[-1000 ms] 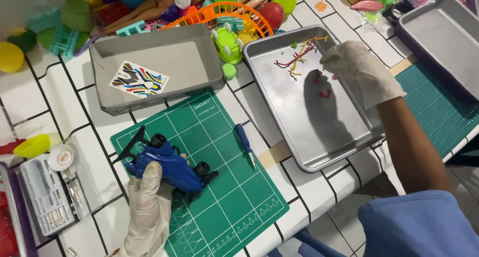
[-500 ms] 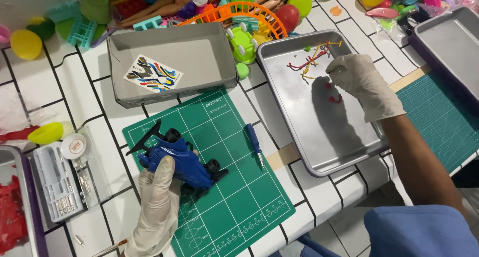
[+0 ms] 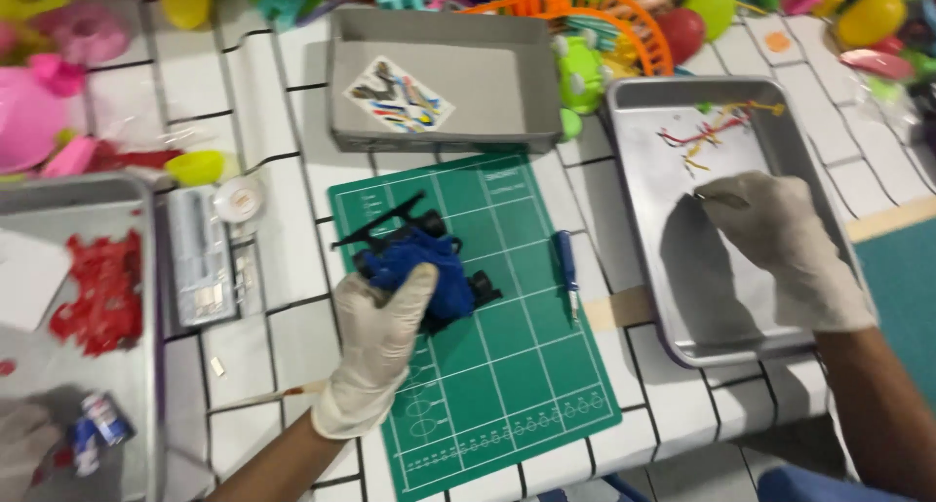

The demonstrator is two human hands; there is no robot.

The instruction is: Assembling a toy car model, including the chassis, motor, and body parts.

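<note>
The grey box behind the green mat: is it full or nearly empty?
Nearly empty: the grey box holds only one colourful sticker sheet lying flat on its floor.

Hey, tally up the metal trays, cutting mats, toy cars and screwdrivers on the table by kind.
Metal trays: 3
Green cutting mats: 2
Blue toy car: 1, under the left hand
Blue screwdriver: 1
Total: 7

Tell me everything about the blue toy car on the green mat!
The blue toy car looks like plastic, with a blue body, black wheels and a black wing-like frame sticking out at its upper-left end. It sits slanted on the green cutting mat, near the mat's upper left part. The gloved left hand rests on top of it, covering part of the body. A small blue screwdriver lies to its right, not touching it.
</note>
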